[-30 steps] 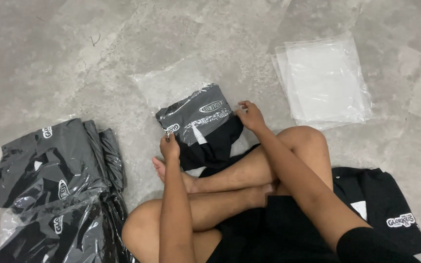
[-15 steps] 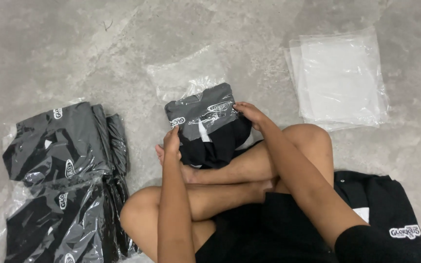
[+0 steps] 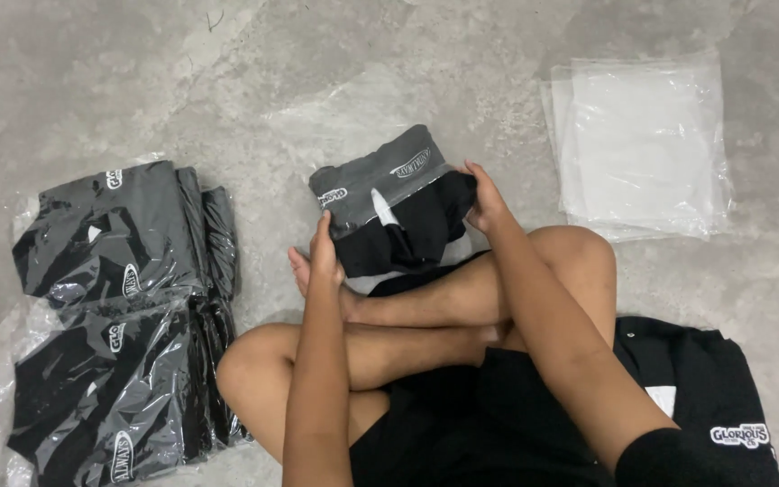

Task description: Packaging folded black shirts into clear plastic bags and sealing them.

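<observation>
Since half a second earlier, the folded black garment (image 3: 398,216) had slid deeper into its clear plastic bag (image 3: 353,126), and both hands had shifted up along its edges. Nearest the camera sat the person's crossed bare legs (image 3: 426,334), just below the garment. The left hand (image 3: 325,257) gripped the garment's lower left edge, fingers closed on cloth and plastic. The right hand (image 3: 484,203) clasped its right edge in the same way. Right of the legs lay a loose black shirt (image 3: 705,388) on the grey floor (image 3: 227,81). Left of the garment lay a pile of bagged black garments (image 3: 119,316). Farther off, up and right of the garment, rested a stack of empty clear bags (image 3: 646,140).
</observation>
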